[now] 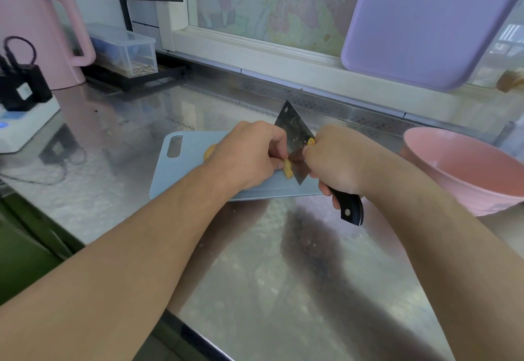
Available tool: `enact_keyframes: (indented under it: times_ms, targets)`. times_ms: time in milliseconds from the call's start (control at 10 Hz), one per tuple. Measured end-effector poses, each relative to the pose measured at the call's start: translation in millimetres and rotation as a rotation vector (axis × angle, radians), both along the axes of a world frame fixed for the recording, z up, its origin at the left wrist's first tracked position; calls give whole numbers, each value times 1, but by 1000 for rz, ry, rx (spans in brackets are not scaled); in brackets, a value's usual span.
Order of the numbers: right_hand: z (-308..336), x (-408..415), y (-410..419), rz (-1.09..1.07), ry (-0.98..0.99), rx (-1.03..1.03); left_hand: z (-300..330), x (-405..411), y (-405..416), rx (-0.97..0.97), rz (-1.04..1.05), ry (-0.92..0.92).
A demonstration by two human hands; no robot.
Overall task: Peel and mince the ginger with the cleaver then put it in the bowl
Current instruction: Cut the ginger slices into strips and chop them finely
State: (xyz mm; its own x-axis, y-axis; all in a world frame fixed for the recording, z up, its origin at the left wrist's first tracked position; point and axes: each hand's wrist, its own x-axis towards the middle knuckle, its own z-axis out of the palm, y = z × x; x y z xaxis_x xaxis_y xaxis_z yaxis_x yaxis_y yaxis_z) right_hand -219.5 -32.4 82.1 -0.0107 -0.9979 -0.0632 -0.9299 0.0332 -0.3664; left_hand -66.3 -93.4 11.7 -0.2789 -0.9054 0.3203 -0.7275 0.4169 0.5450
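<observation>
A pale blue cutting board (195,168) lies on the steel counter. My left hand (249,153) pinches a yellow piece of ginger (287,168) above the board. The cleaver (295,136) has its blade pressed against that piece, tip pointing away from me. My right hand (337,159) grips the cleaver near the blade, and the black handle (350,207) sticks out below my palm. Another bit of ginger (209,151) peeks out behind my left hand. The pink bowl (465,168) stands to the right of the board.
A pink kettle (37,31) and a white power strip with black plugs (25,122) sit at the far left. A clear plastic box (124,48) rests on a black rack. A purple board (425,20) leans on the window sill at the back right.
</observation>
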Motion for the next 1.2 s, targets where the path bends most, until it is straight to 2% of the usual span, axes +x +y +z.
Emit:
enact_keyframes:
  times_ms: [800,900,1000,1100,1200]
  targets:
    - [4,9,4,31,33,-41,1,-1,1,-18,11,20]
    - [6,10,6,-12,-35,-42,2,-2,2,-18,13,21]
    - [2,11,6,51,-12,39,2,-2,4,-15,17,15]
    - [3,18,8,-20,-13,55,2,-2,4,-16,30,15]
    - [7,21,13,-47,70,80,1,0,3,-15,27,26]
